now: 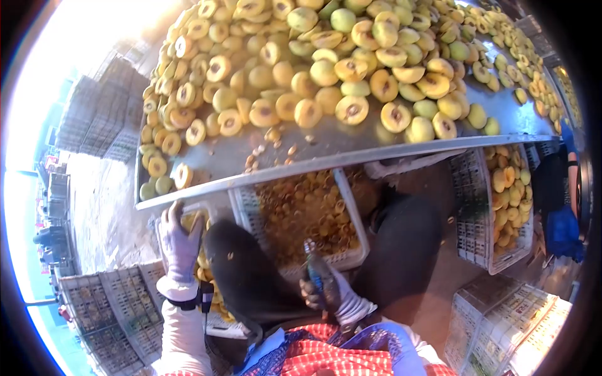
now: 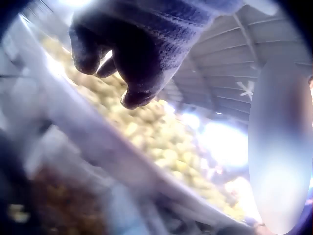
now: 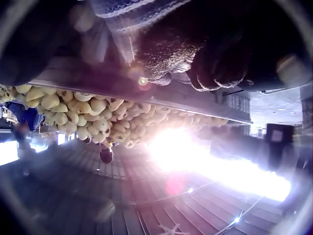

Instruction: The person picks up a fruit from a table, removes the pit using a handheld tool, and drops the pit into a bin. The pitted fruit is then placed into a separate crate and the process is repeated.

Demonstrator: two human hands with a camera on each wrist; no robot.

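Knife [image 1: 315,276] sat gripped in our right hand [image 1: 332,294]; left hand [image 1: 179,244], fingers loosely curled, held nothing near worktop [image 1: 251,178] edge.

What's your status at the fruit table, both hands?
Left hand gloved, reaching up near table edge, holding nothing. Right hand gripping a small tool over the lap. Halved fruit piled on table; crate of pits beneath. Nothing blocking.
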